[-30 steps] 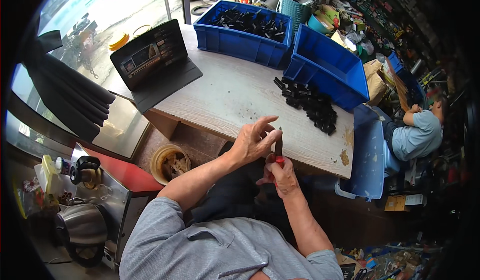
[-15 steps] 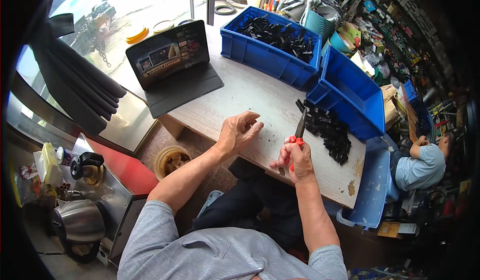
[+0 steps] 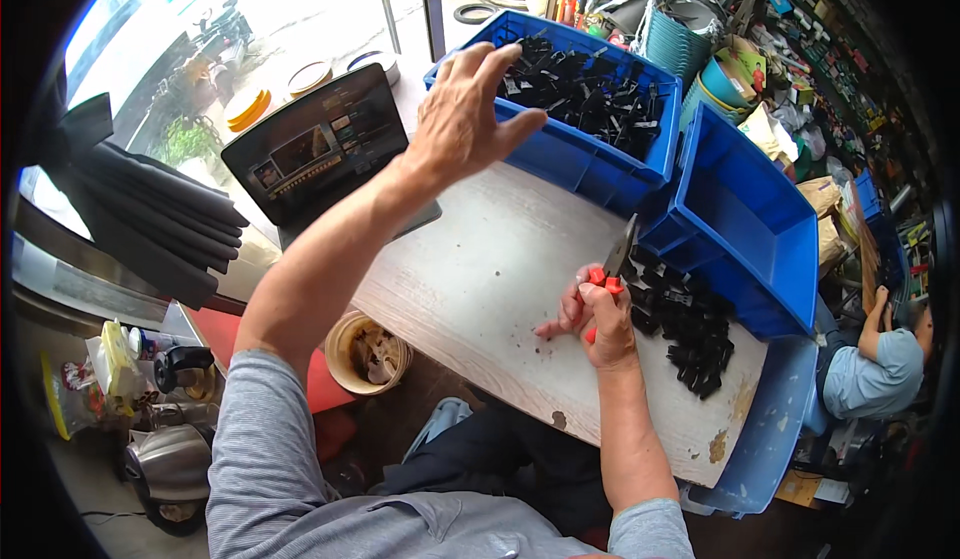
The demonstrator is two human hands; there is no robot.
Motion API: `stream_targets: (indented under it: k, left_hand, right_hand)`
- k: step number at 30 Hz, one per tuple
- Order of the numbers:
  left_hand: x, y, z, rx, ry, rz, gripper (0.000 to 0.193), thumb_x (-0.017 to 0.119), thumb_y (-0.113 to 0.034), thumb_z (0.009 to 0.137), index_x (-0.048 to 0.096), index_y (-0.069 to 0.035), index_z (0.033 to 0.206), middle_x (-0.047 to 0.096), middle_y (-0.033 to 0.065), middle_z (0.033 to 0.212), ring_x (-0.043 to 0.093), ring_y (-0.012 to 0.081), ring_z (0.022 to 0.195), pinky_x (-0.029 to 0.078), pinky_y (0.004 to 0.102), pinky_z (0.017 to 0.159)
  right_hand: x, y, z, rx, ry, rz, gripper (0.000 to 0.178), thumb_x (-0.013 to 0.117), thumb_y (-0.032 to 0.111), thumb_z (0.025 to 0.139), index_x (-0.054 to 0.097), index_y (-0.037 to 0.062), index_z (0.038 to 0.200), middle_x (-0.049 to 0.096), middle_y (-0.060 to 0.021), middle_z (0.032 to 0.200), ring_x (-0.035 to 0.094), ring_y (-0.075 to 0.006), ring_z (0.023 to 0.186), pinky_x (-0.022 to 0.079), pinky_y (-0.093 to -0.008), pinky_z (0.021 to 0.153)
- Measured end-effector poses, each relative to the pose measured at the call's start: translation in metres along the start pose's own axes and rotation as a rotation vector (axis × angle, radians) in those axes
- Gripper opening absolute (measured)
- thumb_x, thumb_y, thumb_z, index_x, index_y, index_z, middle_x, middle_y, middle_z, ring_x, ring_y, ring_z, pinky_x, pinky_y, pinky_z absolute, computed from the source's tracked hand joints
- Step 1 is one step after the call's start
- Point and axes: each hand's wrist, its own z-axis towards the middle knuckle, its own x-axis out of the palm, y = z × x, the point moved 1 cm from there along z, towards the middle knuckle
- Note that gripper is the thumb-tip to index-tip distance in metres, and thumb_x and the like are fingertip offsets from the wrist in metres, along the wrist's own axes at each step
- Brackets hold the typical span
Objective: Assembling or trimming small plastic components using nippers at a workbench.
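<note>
My left hand [image 3: 465, 114] is raised at the near left corner of a blue plastic crate [image 3: 590, 164], its fingers spread and nothing in them. Small black plastic parts [image 3: 580, 84] fill that crate. Over the right part of the table, my right hand [image 3: 600, 324] grips a pair of pliers [image 3: 618, 249] by its red handles, the dark metal jaws pointing up and away. Just right of the pliers, a pile of similar black parts [image 3: 690, 334] lies on the pale wooden table [image 3: 480, 279].
A second blue crate [image 3: 745, 229] stands at the table's right side, with a pale blue bin [image 3: 765, 439] below it. An open tablet [image 3: 315, 149] stands at the left. A tub [image 3: 368, 354] sits under the near edge. At far right is another person [image 3: 875, 369].
My left hand has moved from over the table up and away to the filled crate, its fingers opening out. My right hand still holds the pliers; the whole view has shifted a little.
</note>
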Motion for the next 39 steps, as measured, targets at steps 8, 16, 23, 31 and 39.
stream_targets:
  k: [8,16,23,31,39]
  left_hand:
    - [0.100,0.058,0.085,-0.117,0.435,0.164,0.110,0.068,-0.080,0.064,0.038,-0.018,0.150,0.047,0.0259,0.137,0.048,0.0480,0.123,0.045,0.0510,0.102]
    - [0.151,0.077,0.110,-0.219,0.676,0.171,0.112,0.072,-0.080,0.058,0.040,-0.025,0.150,0.045,0.0214,0.144,0.047,0.0426,0.131,0.041,0.0475,0.107]
    - [0.147,0.074,0.107,-0.100,0.708,0.227,0.092,0.077,-0.062,0.066,0.047,-0.027,0.146,0.054,0.0175,0.135,0.054,0.0389,0.122,0.044,0.0455,0.104]
    - [0.150,0.074,0.120,-0.258,0.769,0.040,0.106,0.074,-0.071,0.064,0.035,-0.028,0.152,0.048,0.0242,0.141,0.044,0.0415,0.134,0.042,0.0478,0.108]
    - [0.163,0.067,0.115,-0.229,0.729,0.199,0.092,0.074,-0.067,0.066,0.044,-0.034,0.147,0.051,0.0189,0.140,0.051,0.0391,0.128,0.045,0.0450,0.104]
  right_hand:
    - [-0.006,0.005,0.004,0.062,0.041,0.119,0.017,0.047,0.014,0.083,0.049,0.0050,0.097,0.048,-0.0094,0.070,0.053,-0.0216,0.063,0.059,-0.0582,0.065]
    - [-0.011,0.005,0.006,0.093,0.051,0.158,0.017,0.049,0.017,0.084,0.049,0.0067,0.098,0.048,-0.0090,0.071,0.053,-0.0222,0.065,0.058,-0.0609,0.069]
    - [-0.016,0.005,0.006,0.088,0.068,0.209,0.016,0.049,0.019,0.085,0.048,0.0083,0.097,0.048,-0.0089,0.072,0.053,-0.0219,0.066,0.057,-0.0625,0.070]
    - [-0.015,0.005,0.006,0.098,0.074,0.236,0.018,0.049,0.016,0.085,0.050,0.0081,0.101,0.051,-0.0071,0.070,0.055,-0.0195,0.066,0.059,-0.0557,0.072]
    - [-0.013,0.006,0.007,0.126,0.060,0.266,0.017,0.048,0.016,0.085,0.049,0.0080,0.101,0.051,-0.0069,0.071,0.054,-0.0192,0.066,0.059,-0.0557,0.072]
